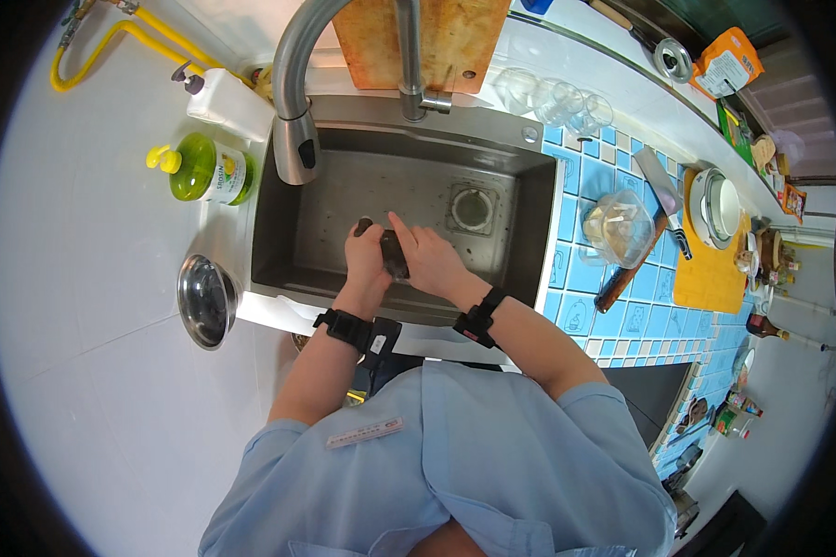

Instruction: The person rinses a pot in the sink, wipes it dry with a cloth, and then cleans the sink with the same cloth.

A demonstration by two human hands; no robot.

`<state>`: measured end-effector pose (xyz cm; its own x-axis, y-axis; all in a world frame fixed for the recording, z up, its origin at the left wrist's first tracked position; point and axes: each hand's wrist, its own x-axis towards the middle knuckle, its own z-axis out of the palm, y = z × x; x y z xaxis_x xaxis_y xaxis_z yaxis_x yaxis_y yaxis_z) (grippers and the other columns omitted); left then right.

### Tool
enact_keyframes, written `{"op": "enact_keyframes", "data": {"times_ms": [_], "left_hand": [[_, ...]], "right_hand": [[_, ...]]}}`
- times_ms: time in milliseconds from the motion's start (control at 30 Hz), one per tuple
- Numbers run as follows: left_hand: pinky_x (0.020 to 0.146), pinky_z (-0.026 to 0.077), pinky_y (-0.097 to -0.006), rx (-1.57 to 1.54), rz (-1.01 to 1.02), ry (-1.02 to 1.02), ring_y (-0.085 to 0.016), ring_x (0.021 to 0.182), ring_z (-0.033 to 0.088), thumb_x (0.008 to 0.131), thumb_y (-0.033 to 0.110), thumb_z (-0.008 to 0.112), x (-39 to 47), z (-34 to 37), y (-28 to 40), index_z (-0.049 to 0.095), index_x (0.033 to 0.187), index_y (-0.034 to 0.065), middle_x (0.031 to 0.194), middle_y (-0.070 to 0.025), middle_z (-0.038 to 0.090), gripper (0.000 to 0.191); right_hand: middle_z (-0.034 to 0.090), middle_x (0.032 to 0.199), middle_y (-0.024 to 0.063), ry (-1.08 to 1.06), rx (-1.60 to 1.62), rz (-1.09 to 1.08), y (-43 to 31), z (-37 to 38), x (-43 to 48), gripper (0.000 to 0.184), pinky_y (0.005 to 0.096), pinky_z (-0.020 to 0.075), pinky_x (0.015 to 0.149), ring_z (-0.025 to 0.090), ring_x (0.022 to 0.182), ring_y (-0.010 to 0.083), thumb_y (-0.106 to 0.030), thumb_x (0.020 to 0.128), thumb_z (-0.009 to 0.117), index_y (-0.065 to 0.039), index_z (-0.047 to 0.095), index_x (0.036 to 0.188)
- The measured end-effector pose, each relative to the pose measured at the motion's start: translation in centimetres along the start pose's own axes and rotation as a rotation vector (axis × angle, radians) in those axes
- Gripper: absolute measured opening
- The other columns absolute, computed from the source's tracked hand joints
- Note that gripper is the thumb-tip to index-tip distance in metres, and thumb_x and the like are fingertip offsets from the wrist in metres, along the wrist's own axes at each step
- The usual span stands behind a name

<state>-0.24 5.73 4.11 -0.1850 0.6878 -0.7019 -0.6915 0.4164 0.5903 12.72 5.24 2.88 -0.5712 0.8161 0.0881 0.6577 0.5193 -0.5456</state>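
Over the near part of a dark metal sink (362,181), my left hand (368,257) is closed on a dark, dirt-coloured elongated object (394,255), whose kind I cannot tell. One end of it pokes out above the left thumb. My right hand (428,257) lies against its right side, index finger stretched out, thumb side hidden. To the right of the hands is the round drain strainer (472,209), with dark specks scattered around it on the sink floor. A steel pull-down faucet (297,150) arches over the sink's left side; no water stream shows.
Left of the sink stand a green soap bottle (212,170), a white pump bottle (230,103) and a steel bowl (207,301). On the blue tiled counter (575,306) are a plastic container (620,228), a cleaver (660,182), drinking glasses (559,103) and bowls (724,207) on a yellow board (703,278).
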Motion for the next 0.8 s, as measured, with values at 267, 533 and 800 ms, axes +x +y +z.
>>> {"op": "enact_keyframes", "data": {"times_ms": [267,533,800], "left_hand": [[0.059,0.046,-0.0323,0.209,0.057,-0.063,-0.016,0.069,0.051,0.080,0.007,0.052,0.8,-0.9,0.8,0.049,0.096,0.0033,0.082,-0.0046,0.048,0.017],[0.079,0.049,-0.0427,-0.098,-0.402,-0.452,-0.021,0.101,0.055,0.089,0.040,0.047,2.4,-6.5,1.1,0.054,0.109,0.0103,0.104,-0.0083,0.057,0.036],[0.066,0.055,-0.0406,-0.123,-0.768,-0.634,-0.025,0.091,0.060,0.086,0.045,0.050,-4.2,-0.6,3.5,0.049,0.119,0.0100,0.113,-0.0174,0.055,0.048]], "right_hand": [[0.057,0.096,0.0185,-0.216,0.323,0.158,0.1,-1.0,1.1,0.053,0.0385,0.0474,0.075,0.057,0.087,0.0344,-0.008,0.064,0.063,0.001,0.046,0.114],[0.055,0.089,0.0116,0.201,0.100,-0.112,0.0,-4.5,0.5,0.042,0.0358,0.0470,0.073,0.053,0.085,0.0298,-0.007,0.061,0.063,-0.002,0.052,0.101],[0.053,0.088,0.0051,0.168,0.041,-0.333,0.5,-4.7,0.8,0.033,0.0327,0.0482,0.070,0.053,0.085,0.0242,-0.011,0.063,0.063,-0.010,0.056,0.096]]}}
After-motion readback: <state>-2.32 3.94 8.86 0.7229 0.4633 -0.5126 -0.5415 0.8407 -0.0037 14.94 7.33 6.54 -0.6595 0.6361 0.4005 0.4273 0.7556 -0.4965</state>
